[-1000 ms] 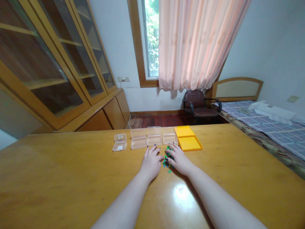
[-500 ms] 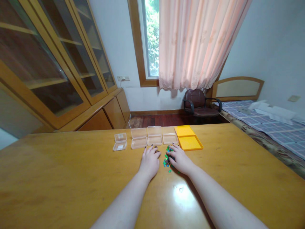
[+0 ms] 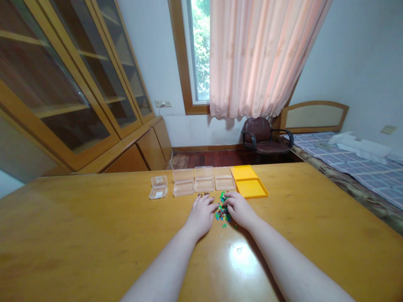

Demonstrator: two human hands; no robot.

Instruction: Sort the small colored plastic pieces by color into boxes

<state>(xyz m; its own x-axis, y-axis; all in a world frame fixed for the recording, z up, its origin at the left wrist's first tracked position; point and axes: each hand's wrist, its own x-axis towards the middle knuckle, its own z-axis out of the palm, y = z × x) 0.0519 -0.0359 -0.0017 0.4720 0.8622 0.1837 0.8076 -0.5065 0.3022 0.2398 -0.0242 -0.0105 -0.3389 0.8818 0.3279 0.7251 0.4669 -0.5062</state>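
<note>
A small pile of tiny green, blue, brown and yellow pieces (image 3: 222, 214) lies on the table between my hands. My left hand (image 3: 202, 213) rests palm down at its left, fingers stretched out, one fingertip reaching the pile's edge. Just beyond those fingers sits a little group of brown pieces (image 3: 204, 194). My right hand (image 3: 241, 210) bends over the pile's right side with its fingers apart, touching or nearly touching the pieces. Nothing held shows in either hand, though the right palm is hidden.
Behind the hands stand open clear plastic boxes: a small one (image 3: 158, 193), then a left (image 3: 184, 194), a middle (image 3: 204, 190) and a right one (image 3: 225, 188). An open yellow box (image 3: 263, 194) is at the right. Two stray green pieces (image 3: 224, 226) lie nearer me.
My left hand has shifted slightly right and nearer me, toward the pile, leaving brown pieces more exposed. My right hand's fingers have drawn back a little, uncovering more of the pile.
</note>
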